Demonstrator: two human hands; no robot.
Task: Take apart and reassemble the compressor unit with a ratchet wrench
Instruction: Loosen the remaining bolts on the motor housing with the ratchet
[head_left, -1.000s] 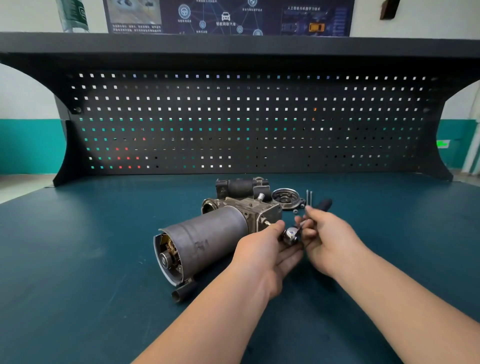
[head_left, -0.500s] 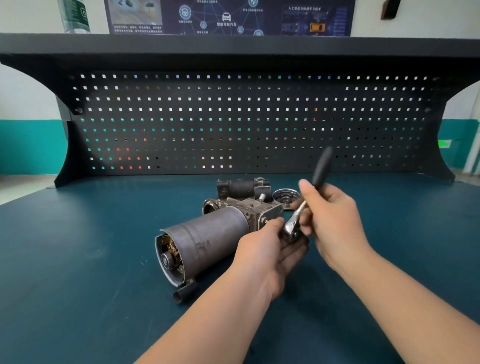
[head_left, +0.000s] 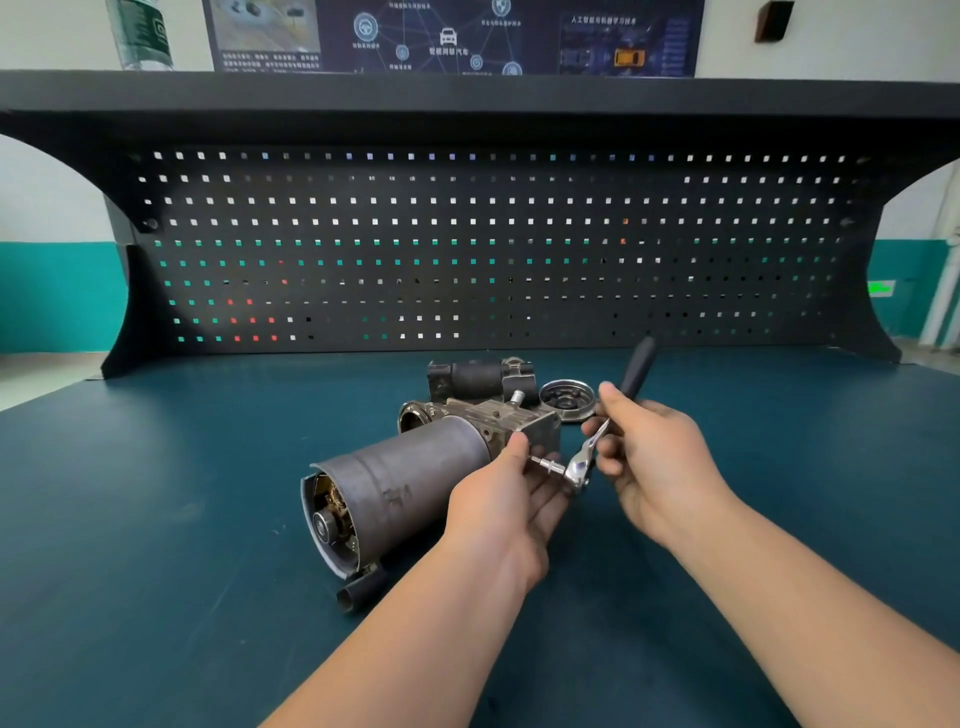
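The compressor unit (head_left: 395, 483) lies on its side on the teal bench, its grey cylindrical motor can pointing toward me and its metal block end at the far right. My right hand (head_left: 649, 457) grips the ratchet wrench (head_left: 582, 465) by its shaft, the black handle slanting up and away. The chrome head carries a socket bit (head_left: 545, 464) that points left at the block. My left hand (head_left: 509, 493) sits under the bit, thumb on its tip beside the block, fingers extended beneath the wrench head.
A black cylindrical part (head_left: 480, 379) and a round metal cover (head_left: 567, 399) lie just behind the compressor. A black pegboard (head_left: 467, 244) with a shelf above closes off the back of the bench (head_left: 156, 519). A short black tube (head_left: 361, 590) sticks out below the motor can.
The wrench handle has swung up from lying low to slanting upward. The head has drawn slightly right, so the socket bit now shows between my hands.
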